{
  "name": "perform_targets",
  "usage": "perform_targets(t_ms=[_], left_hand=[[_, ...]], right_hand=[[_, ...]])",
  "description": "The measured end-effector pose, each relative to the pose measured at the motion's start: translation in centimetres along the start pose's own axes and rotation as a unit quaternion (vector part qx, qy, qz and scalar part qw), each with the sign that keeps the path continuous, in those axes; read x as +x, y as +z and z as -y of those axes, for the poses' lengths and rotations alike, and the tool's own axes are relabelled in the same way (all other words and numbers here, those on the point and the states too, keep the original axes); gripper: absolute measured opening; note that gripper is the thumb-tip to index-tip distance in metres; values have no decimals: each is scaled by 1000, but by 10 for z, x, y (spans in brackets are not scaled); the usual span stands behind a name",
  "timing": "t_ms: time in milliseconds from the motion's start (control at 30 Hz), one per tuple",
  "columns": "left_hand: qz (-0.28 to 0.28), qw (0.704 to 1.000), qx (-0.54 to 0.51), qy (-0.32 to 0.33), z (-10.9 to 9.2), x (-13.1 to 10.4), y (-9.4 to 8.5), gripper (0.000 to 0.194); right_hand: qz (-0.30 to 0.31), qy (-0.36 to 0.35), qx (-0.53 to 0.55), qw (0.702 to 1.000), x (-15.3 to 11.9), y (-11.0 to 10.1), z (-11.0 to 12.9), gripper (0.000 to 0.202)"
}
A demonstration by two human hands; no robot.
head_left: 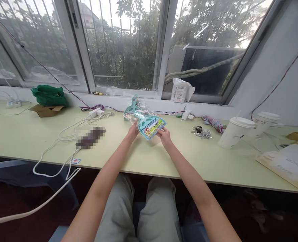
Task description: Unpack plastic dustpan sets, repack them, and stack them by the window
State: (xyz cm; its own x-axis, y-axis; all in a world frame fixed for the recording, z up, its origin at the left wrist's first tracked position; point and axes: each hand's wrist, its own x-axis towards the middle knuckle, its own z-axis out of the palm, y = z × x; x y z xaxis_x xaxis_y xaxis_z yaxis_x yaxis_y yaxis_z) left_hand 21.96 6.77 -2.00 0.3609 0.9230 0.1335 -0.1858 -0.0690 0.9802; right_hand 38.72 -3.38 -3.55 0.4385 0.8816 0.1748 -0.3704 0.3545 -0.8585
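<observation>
A teal mini dustpan (pixel 149 127) with a printed yellow and blue label, in clear plastic wrap, is held tilted just above the table. My left hand (pixel 133 131) grips it at its left side, with the fingers partly hidden. At the lower right corner, my right hand (pixel 164 135) pinches the edge between thumb and fingers. Behind it, close to the window sill, stands another teal dustpan (pixel 132 108) with its handle up, and crinkled clear wrap lies around it.
On the left are white cables (pixel 60 141), a green bag (pixel 48 95) and a cardboard piece (pixel 46 110). Keys (pixel 201 132), white paper cups (pixel 236 132) and a paper bag (pixel 286 164) are on the right. A screwdriver (pixel 98 93) and a white packet (pixel 180 90) sit on the sill.
</observation>
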Motion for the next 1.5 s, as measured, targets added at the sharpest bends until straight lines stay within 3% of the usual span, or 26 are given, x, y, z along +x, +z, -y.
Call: perform_targets(t_ms=[100,233,367,567,767,933,1100,1333,1500], left_hand=[[59,993,-88,-48,10,-4,14,49],[134,983,-119,-47,13,-12,26,43],[130,980,-152,-21,9,-15,25,44],[105,987,-120,-17,10,-15,20,53],[74,991,-110,13,5,-19,19,58],[117,989,-81,39,3,-20,21,60],[118,986,-92,69,0,-21,20,64],[216,969,-118,-10,3,-21,14,50],[207,965,-158,-37,6,-19,16,47]], right_hand=[[-22,-16,11,1000,-1,3,-2,28],[-55,-37,16,998,-2,5,-3,30],[-52,-18,17,998,-3,8,-1,25],[-19,57,28,998,0,7,6,15],[34,58,39,997,0,8,8,20],[-21,69,9,997,2,6,9,21],[39,76,19,996,2,5,15,20],[-7,-1,47,999,-2,11,13,20],[-27,-28,66,997,-5,17,11,22]])
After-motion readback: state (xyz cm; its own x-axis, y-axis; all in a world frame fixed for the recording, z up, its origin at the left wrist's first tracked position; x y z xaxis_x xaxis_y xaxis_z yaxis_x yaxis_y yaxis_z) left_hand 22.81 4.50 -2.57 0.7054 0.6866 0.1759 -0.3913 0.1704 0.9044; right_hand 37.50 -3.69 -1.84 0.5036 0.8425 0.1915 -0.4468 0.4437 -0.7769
